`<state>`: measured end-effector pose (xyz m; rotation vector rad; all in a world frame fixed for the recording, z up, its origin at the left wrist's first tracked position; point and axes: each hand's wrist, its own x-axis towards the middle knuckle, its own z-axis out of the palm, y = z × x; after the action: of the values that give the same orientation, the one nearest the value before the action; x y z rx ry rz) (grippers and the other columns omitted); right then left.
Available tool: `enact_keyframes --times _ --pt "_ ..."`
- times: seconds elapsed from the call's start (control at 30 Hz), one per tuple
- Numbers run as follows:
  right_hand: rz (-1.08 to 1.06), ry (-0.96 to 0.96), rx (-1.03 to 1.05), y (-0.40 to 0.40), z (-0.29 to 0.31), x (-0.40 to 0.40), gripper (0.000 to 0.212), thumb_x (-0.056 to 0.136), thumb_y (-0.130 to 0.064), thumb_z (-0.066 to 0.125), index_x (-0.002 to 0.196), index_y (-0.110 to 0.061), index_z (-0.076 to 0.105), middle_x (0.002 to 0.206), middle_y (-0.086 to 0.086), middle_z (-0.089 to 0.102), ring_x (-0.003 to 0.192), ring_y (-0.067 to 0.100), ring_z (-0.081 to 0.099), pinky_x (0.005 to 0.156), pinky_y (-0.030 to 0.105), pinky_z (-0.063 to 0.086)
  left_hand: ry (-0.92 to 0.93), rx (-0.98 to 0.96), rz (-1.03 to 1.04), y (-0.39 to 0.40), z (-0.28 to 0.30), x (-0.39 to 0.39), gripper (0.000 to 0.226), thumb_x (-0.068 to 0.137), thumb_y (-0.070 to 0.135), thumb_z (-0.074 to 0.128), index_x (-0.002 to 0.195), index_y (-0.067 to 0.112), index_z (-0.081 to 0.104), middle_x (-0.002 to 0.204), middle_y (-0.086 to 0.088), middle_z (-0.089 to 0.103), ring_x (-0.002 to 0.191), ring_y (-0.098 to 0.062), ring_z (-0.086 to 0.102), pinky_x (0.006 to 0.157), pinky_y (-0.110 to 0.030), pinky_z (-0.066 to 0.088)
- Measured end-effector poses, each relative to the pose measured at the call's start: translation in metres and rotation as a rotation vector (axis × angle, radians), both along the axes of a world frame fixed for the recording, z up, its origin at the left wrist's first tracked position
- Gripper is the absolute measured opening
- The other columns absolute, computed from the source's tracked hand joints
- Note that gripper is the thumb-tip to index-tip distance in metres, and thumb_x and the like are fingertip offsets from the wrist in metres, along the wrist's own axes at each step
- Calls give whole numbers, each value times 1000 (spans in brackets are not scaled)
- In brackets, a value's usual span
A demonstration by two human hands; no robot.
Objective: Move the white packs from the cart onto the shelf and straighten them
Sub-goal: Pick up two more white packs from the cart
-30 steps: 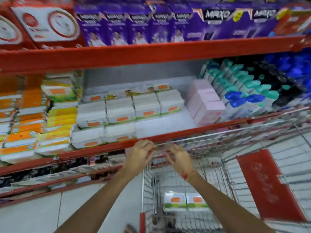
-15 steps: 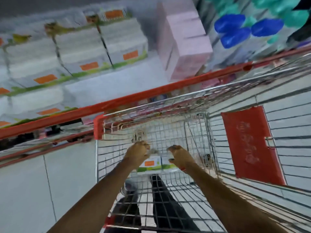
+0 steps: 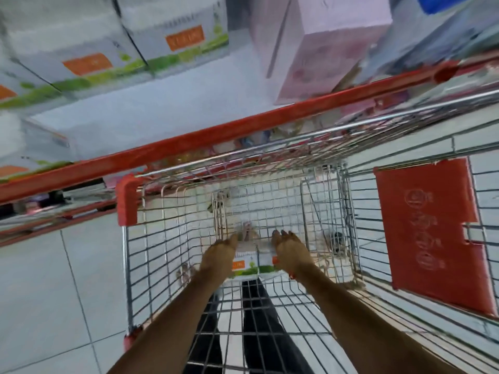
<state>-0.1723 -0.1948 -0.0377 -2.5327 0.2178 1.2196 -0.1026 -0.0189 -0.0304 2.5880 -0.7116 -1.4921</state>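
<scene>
Two white packs (image 3: 251, 267) with orange labels and green stripes lie side by side on the bottom of the wire cart (image 3: 321, 209). My left hand (image 3: 220, 256) presses against the left pack's left side. My right hand (image 3: 290, 252) rests on the right pack's right side and top. Both hands clamp the pair between them, and the fingers hide much of the packs. More white packs (image 3: 151, 36) of the same kind stand in rows on the shelf above, with a bare shelf floor (image 3: 151, 109) in front of them.
The red shelf edge (image 3: 243, 128) runs just beyond the cart's far rim. Pink boxes (image 3: 324, 44) stand on the shelf to the right of the white packs. A red plastic flap (image 3: 429, 230) hangs on the cart's right side. My dark trouser legs show through the cart floor over grey tiles.
My head has tilted down from the shelf into the cart. Both hands dropped from the cart's rim to its bottom and closed around the two white packs.
</scene>
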Motion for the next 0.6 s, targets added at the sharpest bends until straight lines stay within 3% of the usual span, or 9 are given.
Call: enact_keyframes --times 0.13,0.2,0.37,0.6 --pt "-43 34 35 3 17 2 55 82 -15 69 125 -7 35 122 16 58 108 30 62 94 35 55 -22 -44 47 4 15 -3 73 72 14 76 133 14 36 119 -10 60 104 -23 60 85 -27 55" --pt "-38 29 31 6 33 4 52 81 -15 70 124 -8 41 121 14 58 110 29 61 95 35 54 -47 -51 47 10 29 -3 75 74 12 75 139 18 38 125 -8 57 111 -23 55 92 -28 50" --pt "-70 -61 42 19 78 10 47 75 -25 77 118 -16 59 114 5 64 110 21 60 94 29 52 -124 -105 113 30 74 7 59 72 11 74 127 26 56 122 -4 55 112 -20 53 93 -28 48" --pt "-121 -176 -23 23 165 39 62 74 -28 78 131 -24 53 130 3 57 119 20 53 105 32 45 -248 -334 230 58 152 41 53 64 10 76 115 21 66 115 -4 65 107 -22 60 84 -29 50"
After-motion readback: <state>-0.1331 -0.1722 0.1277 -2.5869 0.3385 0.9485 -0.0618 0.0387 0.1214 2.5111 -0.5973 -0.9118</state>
